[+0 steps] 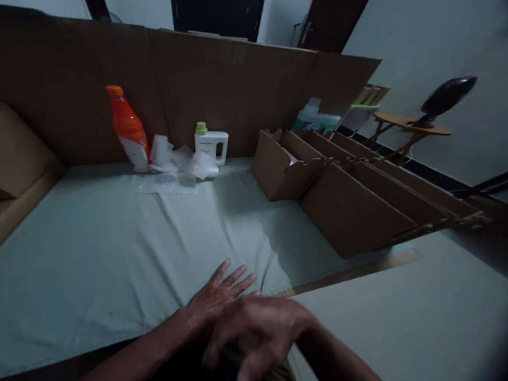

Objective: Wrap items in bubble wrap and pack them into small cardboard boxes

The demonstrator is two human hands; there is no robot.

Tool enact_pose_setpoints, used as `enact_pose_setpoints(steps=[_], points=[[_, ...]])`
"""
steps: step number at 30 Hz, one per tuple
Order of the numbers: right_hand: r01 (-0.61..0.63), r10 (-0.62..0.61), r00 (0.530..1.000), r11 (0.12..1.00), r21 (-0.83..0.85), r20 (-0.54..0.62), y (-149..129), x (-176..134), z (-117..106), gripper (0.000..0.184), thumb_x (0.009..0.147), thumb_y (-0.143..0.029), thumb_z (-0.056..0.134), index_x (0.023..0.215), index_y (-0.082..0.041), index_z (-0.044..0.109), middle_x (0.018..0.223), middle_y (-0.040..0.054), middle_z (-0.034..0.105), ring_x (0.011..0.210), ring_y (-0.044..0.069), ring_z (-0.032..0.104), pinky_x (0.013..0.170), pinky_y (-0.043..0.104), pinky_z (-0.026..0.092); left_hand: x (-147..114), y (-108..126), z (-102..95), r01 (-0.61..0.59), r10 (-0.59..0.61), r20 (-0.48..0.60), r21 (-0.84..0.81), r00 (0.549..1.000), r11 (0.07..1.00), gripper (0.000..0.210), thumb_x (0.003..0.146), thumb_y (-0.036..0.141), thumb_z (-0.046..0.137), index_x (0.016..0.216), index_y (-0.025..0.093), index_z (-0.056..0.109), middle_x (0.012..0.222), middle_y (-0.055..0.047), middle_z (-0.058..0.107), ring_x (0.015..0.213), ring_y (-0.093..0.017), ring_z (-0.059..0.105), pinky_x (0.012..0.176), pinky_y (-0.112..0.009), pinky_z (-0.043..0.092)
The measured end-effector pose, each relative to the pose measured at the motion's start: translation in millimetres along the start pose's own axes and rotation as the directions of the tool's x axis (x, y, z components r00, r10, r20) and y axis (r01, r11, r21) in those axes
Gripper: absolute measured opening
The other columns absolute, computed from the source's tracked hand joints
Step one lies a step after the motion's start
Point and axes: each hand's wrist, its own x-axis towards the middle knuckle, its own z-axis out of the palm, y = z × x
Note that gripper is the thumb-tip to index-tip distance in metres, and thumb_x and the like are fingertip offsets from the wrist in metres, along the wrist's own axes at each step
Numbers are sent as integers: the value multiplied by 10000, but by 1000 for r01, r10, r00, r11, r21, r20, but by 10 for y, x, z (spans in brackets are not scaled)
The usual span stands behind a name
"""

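My left hand (219, 296) is at the front edge of a pale green cloth (108, 251), fingers spread over it and nothing held. Just in front of its wrist, nearer to me, hangs my right hand (269, 323), slightly blurred. Its fingers point down, loosely bent and apart, with no object visible in them. Whether the two hands touch, I cannot tell. Farther back on the cloth stand an orange bottle (130, 126) with a white label and a white jug (209, 146) with a green cap. Crumpled bubble wrap (202, 164) lies between and before them.
Open cardboard boxes (358, 209) with dividers stand at the right; a bottle of teal liquid (310, 117) shows behind them. A tall cardboard wall (225, 82) closes off the back. Another cardboard box (15, 152) sits at the left. Beyond is a small wooden table (437, 128).
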Motion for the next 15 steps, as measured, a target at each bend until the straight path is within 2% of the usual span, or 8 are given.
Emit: enact_pose_setpoints(steps=[1, 2, 4, 6, 7, 9, 11, 15], points=[[59, -66, 992, 996, -67, -112, -38, -93, -209, 284, 880, -318, 724, 1151, -233, 733, 1026, 25, 760, 969, 148, 722, 887, 249, 542, -6, 16, -15, -3, 3, -7, -28, 1000, 1000, 621, 991, 467, 477, 1573, 306, 332, 1658, -66, 303, 1547, -344, 219, 1243, -646, 106], [32, -90, 933, 985, -170, -348, -57, -174, -451, 297, 923, -320, 665, 1206, -239, 705, 1057, 43, 750, 961, 152, 715, 886, 282, 547, -13, 36, -39, -8, 7, -12, -63, 1000, 998, 665, 960, 503, 524, 1566, 292, 349, 1655, -76, 308, 1546, -358, 213, 1240, -654, 97], [-173, -240, 640, 881, -441, -730, -33, -289, -1009, 290, 918, -311, 648, 1192, -228, 693, 1130, 88, 719, 945, 174, 702, 892, 347, 545, -21, 79, -105, -18, 16, -14, -133, 1000, 991, 719, 921, 526, 571, 1558, 266, 361, 1658, -85, 300, 1552, -358, 189, 1241, -656, 70], [-540, -419, 318, 657, -525, -851, 54, -346, -1587, 307, 834, -238, 715, 1137, -190, 705, 1360, 168, 608, 1233, 273, 584, 1075, 495, 417, -18, 104, -173, -11, 9, -11, -192, 1000, 981, 688, 923, 485, 573, 1543, 256, 383, 1655, -78, 309, 1556, -324, 195, 1253, -625, 56], [-685, -424, 225, 571, -452, -877, 112, -363, -1854, 433, 780, -237, 769, 1199, -174, 679, 1467, 205, 517, 1346, 340, 482, 1102, 576, 347, -14, 105, -198, 4, -7, -16, -221, 1000, 975, 681, 910, 479, 589, 1526, 249, 412, 1648, -76, 325, 1555, -315, 206, 1260, -607, 58], [-789, -388, 165, 501, -357, -907, 235, -392, -2295, 467, 800, -321, 768, 1210, -132, 648, 1431, 257, 530, 1393, 378, 412, 1114, 636, 268, -2, 86, -218, 40, -50, -28, -282, 998, 959, 662, 867, 490, 641, 1464, 242, 500, 1615, -75, 395, 1539, -310, 256, 1267, -580, 72], [-797, -332, 167, 509, -326, -928, 349, -420, -2592, 336, 873, -428, 687, 1057, -149, 658, 1187, 240, 662, 1310, 358, 498, 1099, 659, 266, 8, 48, -194, 68, -93, -53, -357, 994, 932, 629, 835, 494, 669, 1397, 228, 574, 1550, -73, 495, 1509, -305, 329, 1273, -554, 89], [-811, -239, 175, 515, -277, -955, 450, -432, -2838, 279, 894, -440, 625, 699, -257, 545, 790, 129, 664, 1038, 311, 644, 1011, 605, 371, 20, -33, -78, 90, -184, -138, -510, 973, 855, 621, 807, 527, 660, 1340, 211, 630, 1396, -72, 644, 1421, -279, 469, 1274, -498, 133]])
